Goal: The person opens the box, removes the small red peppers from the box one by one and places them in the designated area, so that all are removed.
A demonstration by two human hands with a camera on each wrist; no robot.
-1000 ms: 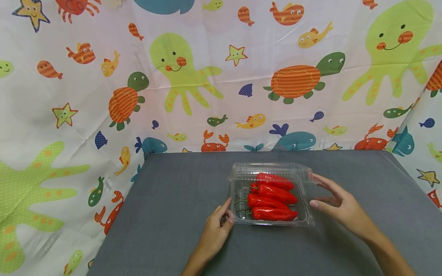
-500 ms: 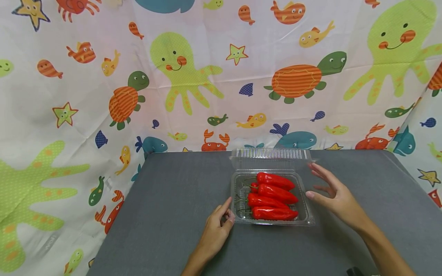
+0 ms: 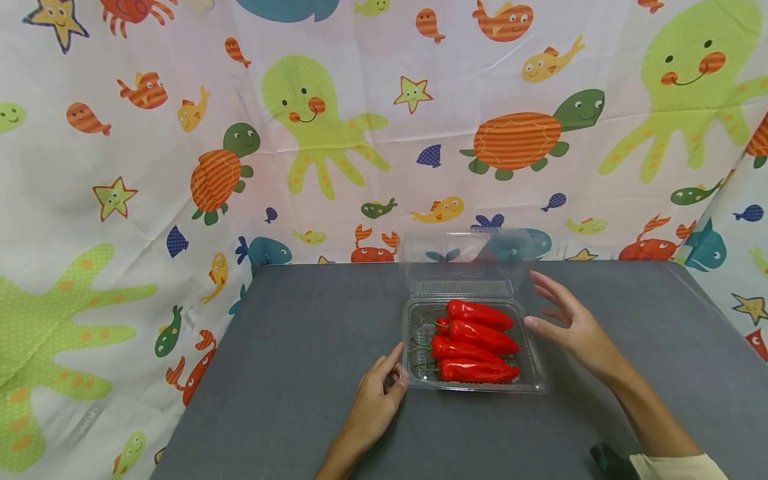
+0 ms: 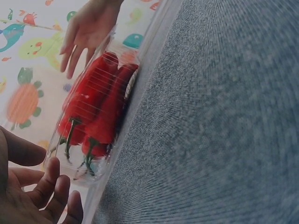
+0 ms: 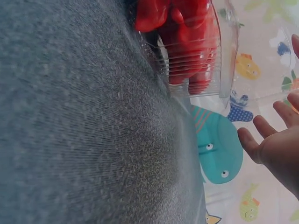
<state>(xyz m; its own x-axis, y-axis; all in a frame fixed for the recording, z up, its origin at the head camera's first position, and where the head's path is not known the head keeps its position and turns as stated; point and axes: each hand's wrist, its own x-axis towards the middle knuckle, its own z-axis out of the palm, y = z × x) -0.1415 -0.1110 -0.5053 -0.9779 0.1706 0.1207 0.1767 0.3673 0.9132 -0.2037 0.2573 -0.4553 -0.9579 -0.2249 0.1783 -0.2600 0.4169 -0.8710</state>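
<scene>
A clear plastic clamshell container (image 3: 534,385) sits on the grey table with its see-through lid (image 3: 414,248) standing up along the back edge. Several glossy red peppers (image 3: 477,371) lie inside, their green stems toward the left. At the container's front left corner, my left hand (image 3: 373,400) touches the side with its fingertips. The left wrist view has that hand's thumb and fingers (image 4: 52,179) right at the rim. My right hand (image 3: 573,327) is raised beside the back right corner, fingers spread and nothing in its grasp. In the right wrist view its fingers (image 5: 264,127) are apart from the container.
A grey cloth-covered table (image 3: 300,347) extends around the container. Behind it and on both sides hangs a white curtain (image 3: 354,40) printed with sea animals. A dark object (image 3: 609,460) shows by the right sleeve (image 3: 681,467) at the bottom edge.
The lid has swung up and back from over the peppers to stand at the rear. My right hand has shifted slightly up and left. My left hand has kept its place.
</scene>
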